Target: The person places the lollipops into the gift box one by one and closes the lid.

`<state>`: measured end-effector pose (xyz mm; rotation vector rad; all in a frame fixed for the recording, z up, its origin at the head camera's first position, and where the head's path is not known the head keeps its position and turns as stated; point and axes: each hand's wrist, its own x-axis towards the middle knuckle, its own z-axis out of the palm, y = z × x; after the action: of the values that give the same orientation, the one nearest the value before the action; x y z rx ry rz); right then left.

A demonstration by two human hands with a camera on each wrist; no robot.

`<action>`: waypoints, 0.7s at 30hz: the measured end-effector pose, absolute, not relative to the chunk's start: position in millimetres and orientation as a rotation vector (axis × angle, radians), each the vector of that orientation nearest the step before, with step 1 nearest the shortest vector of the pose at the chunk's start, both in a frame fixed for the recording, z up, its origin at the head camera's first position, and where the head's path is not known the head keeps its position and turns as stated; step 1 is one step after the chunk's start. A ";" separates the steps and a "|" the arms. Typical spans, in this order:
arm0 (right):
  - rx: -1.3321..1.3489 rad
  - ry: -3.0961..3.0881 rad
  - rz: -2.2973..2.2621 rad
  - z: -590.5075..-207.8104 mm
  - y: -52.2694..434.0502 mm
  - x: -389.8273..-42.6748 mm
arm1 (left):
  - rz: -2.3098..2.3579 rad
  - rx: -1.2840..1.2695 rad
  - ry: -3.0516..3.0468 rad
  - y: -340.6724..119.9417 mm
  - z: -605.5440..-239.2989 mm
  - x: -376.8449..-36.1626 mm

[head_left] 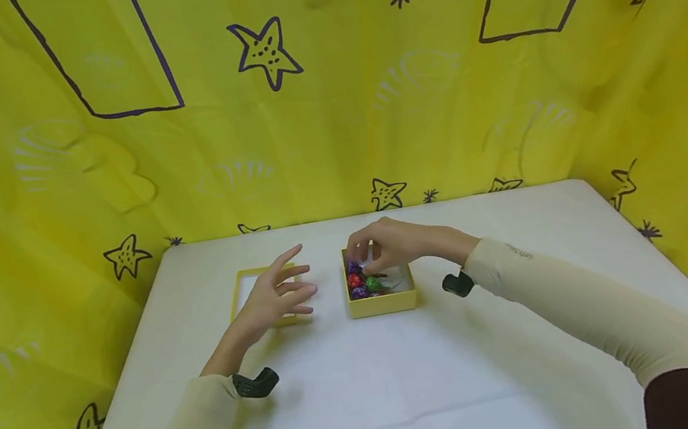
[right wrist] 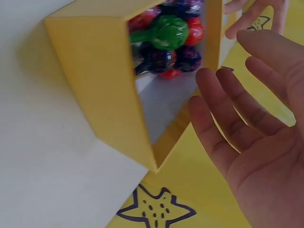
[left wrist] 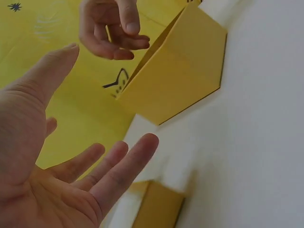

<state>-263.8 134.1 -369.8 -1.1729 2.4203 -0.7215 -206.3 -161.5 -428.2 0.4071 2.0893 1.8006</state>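
A yellow box (head_left: 384,305) on the table holds several round lollipops (right wrist: 170,33) in shiny green, red and dark purple wrappers, gathered at its left side. My right hand (head_left: 392,243) hovers over the box with loosely bent fingers. In the right wrist view nothing lies between those fingers, which are apart from the lollipops. To the left, my left hand (head_left: 266,303) is held above a shallow yellow lid (head_left: 237,295) with a white inside. Its fingers are spread and hold nothing. The hand hides part of the lid.
The box and lid rest on a white-covered table (head_left: 404,377). Behind and at the sides hangs a yellow curtain (head_left: 331,134) with drawn stars. A dark wrist camera (head_left: 256,384) sits on the left wrist, another (head_left: 458,284) on the right.
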 end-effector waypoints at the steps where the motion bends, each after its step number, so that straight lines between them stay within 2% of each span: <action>1: -1.173 2.420 -0.736 -367.5 132.1 -263.1 | 1.794 0.402 2.100 -166.9 -426.9 -206.4; 14: -1.198 2.459 -0.983 -367.0 76.2 -250.9 | 1.562 0.384 2.420 -244.0 -407.1 -200.0; 21: -1.126 2.509 -1.163 -375.8 45.2 -236.2 | 1.436 0.320 2.584 -270.5 -410.6 -197.9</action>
<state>-236.2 45.2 -375.8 -1.1257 2.5087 -1.1629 -197.9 -270.5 -410.6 0.3199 2.5843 1.4357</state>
